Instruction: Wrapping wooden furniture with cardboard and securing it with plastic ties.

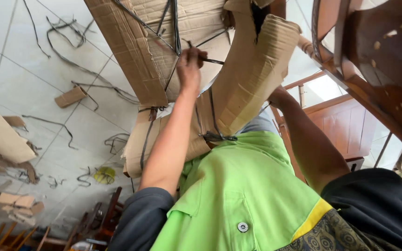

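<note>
Left hand (190,65) was closed on a thin black strap (212,60) across the cardboard wrapping (252,74) before the chest. Right hand was hidden behind it, grip untellable. Cardboard was judged light, bendable, easily torn; straps judged firmest.

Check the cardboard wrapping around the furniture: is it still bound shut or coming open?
Partly open. The cardboard wrapping is torn and peeled at the top, while black straps cross it; the left hand grips one.
</note>
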